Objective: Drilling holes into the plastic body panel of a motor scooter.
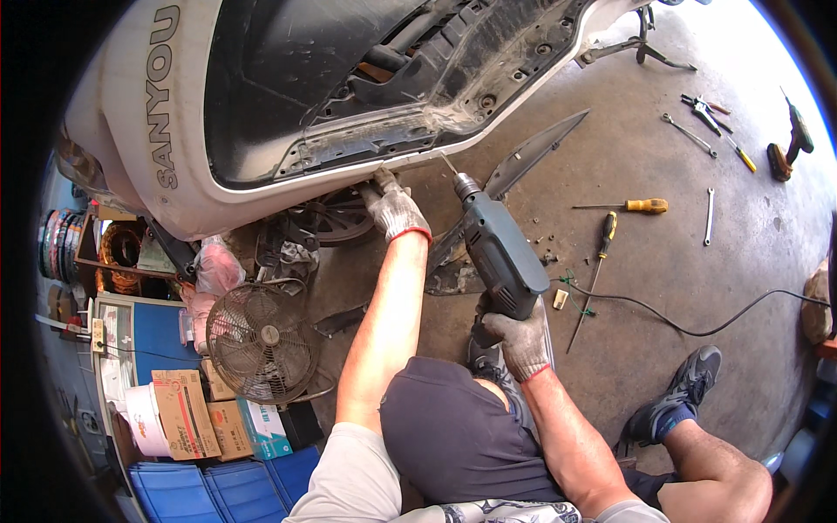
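Head view: nearest you, your gloved right hand (520,342) is wrapped around the handle of a corded power drill (504,248), a firm, closed grip, though whether a finger presses the trigger cannot be told. The drill points up and away from you, and its thin bit (448,163) ends at the lower edge of the white body panel (421,160); contact there is too fine to tell. Your gloved left hand (397,213) is up at that same edge, left of the bit, fingers partly curled against it; how tightly they hold, you cannot tell from here. As for progress, the panel is on the vehicle, its dark inner side bare, while a long dark trim piece (534,157) lies loose on the floor behind the drill, with small parts (549,258) scattered nearby. No finished hole can be made out at the bit, so this spot looks to be unfinished. Beyond, to your right, lie a black-and-yellow screwdriver (607,228), an amber-handled screwdriver (645,207) and a wrench (710,216), with pliers (703,112) and a cordless drill (792,139) farthest out.
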{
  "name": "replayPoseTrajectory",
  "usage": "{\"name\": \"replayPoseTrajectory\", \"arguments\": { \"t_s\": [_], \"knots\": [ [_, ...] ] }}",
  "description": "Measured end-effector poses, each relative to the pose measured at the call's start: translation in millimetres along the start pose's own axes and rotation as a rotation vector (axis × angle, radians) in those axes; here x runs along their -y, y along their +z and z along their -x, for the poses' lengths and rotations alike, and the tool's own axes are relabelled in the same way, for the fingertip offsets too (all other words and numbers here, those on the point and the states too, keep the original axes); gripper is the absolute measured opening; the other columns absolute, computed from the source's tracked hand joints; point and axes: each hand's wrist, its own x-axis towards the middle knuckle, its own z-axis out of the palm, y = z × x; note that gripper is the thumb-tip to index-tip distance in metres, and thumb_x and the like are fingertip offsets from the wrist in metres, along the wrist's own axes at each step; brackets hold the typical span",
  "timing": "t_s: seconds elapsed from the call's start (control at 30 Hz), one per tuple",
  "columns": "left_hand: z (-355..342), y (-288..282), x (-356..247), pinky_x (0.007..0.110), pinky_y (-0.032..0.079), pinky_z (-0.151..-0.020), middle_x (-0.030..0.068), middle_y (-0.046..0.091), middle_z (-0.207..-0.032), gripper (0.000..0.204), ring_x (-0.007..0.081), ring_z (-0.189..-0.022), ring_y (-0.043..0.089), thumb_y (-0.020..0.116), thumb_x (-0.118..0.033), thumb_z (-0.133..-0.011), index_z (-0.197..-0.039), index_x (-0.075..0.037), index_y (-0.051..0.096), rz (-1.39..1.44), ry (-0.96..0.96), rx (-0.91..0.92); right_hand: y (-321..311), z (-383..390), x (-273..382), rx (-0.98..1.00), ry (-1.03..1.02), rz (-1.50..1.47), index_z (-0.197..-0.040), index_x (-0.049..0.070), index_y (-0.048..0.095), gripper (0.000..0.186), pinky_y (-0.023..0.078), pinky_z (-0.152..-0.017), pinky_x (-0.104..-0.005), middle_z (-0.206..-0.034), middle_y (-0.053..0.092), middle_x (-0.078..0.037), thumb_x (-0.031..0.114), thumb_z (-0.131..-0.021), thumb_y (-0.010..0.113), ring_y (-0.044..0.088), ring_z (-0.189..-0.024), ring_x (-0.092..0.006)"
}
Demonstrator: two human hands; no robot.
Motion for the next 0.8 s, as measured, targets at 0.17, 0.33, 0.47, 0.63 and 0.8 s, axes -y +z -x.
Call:
{"name": "replayPoseTrajectory", "arguments": {
  "t_s": [0.17,0.33,0.47,0.63,0.8],
  "knots": [
    [3.9,1.5,-1.9,0.032,0.049,-0.087,0.0087,0.057,-0.131,0.067,0.0223,-0.111,0.062,0.057,-0.044,-0.098,-0.15,-0.01,0.031,-0.028,-0.034,0.0,-1.4,1.0,5.9,-0.008,0.002,0.049,-0.102,0.0,0.062,0.038,0.053,-0.071,-0.0305,-0.088,0.067,-0.008,-0.002,-0.064,0.065,0.066,-0.079,-0.0175],
    [-0.1,0.2,0.8,0.032,0.048,-0.088,0.0086,0.056,-0.132,0.066,0.0226,-0.112,0.062,0.056,-0.044,-0.099,-0.15,-0.01,0.031,0.0,-0.008,0.007,-2.7,0.3,3.1,0.005,0.0,0.033,-0.102,-0.001,0.062,0.036,0.053,-0.071,-0.0305,-0.088,0.068,-0.008,-0.001,-0.066,0.065,0.066,-0.08,-0.0176],
    [-1.3,0.2,1.3,0.033,0.047,-0.089,0.0087,0.055,-0.133,0.067,0.0228,-0.113,0.061,0.055,-0.045,-0.099,-0.15,-0.01,0.03,0.002,-0.004,0.009,-1.8,0.3,3.3,-0.006,-0.002,0.053,-0.102,-0.001,0.062,0.036,0.053,-0.072,-0.0304,-0.088,0.068,-0.008,-0.001,-0.066,0.065,0.066,-0.08,-0.0174],
    [-1.3,-0.2,1.7,0.034,0.047,-0.09,0.0088,0.055,-0.133,0.069,0.0227,-0.114,0.061,0.056,-0.046,-0.098,-0.151,-0.01,0.029,-0.002,-0.008,0.023,-1.9,-1.0,2.8,0.001,-0.02,0.063,-0.102,-0.001,0.062,0.037,0.052,-0.073,-0.0299,-0.088,0.067,-0.007,-0.001,-0.065,0.064,0.066,-0.08,-0.0166],
    [-1.6,-0.2,0.6,0.033,0.047,-0.089,0.0089,0.055,-0.133,0.071,0.0222,-0.113,0.061,0.057,-0.047,-0.098,-0.151,-0.01,0.028,-0.011,-0.019,0.01,-1.0,-2.1,1.5,-0.002,-0.035,0.06,-0.101,-0.001,0.062,0.037,0.052,-0.073,-0.0296,-0.088,0.067,-0.007,-0.001,-0.065,0.064,0.065,-0.081,-0.0163]
  ]
}}
